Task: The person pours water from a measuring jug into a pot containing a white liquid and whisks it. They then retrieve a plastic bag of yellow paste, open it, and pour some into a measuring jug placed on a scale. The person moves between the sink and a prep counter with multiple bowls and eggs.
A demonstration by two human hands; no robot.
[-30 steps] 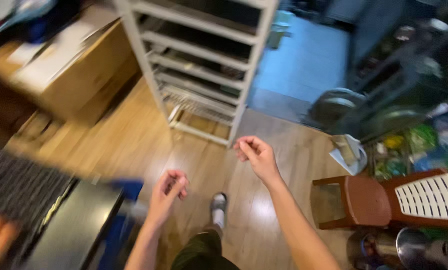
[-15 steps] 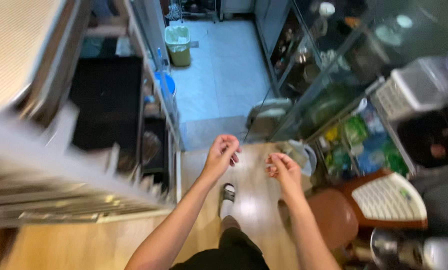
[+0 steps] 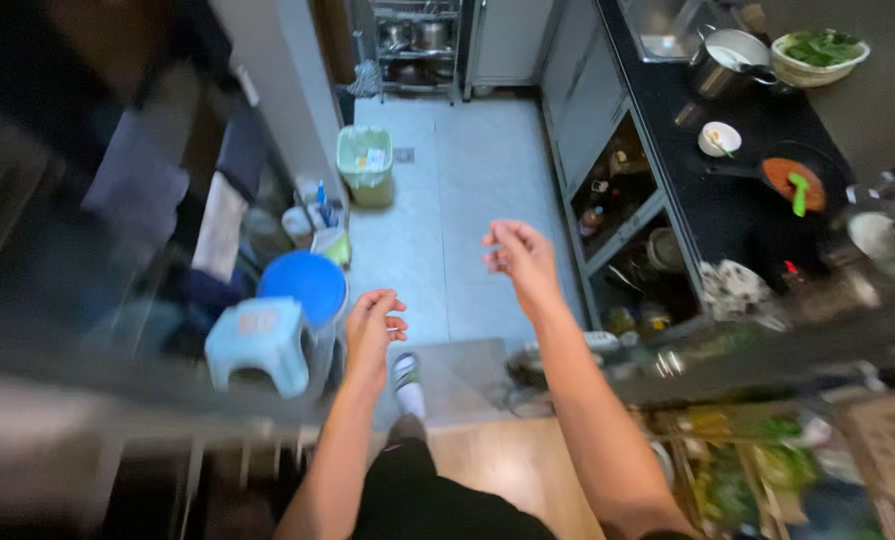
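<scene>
Head view, entry by hand. My left hand [image 3: 375,322]: one, empty, fingers loosely curled, hanging over the grey tiled floor [image 3: 437,200] just above my one visible shoe [image 3: 404,383]. My right hand [image 3: 517,255]: one, empty, fingers half bent and apart, raised further out over the same floor. Change since a second ago: the wooden boards and the rack are behind me, both hands were empty then as now, and a kitchen aisle has opened ahead. Nearest items: one pale blue stool [image 3: 257,345], one blue round lid [image 3: 303,284], one green bin [image 3: 365,163]. On the dark surface [image 3: 737,215] to my right: one frying pan [image 3: 789,178], one small white bowl [image 3: 719,138], one bowl of greens [image 3: 819,52].
</scene>
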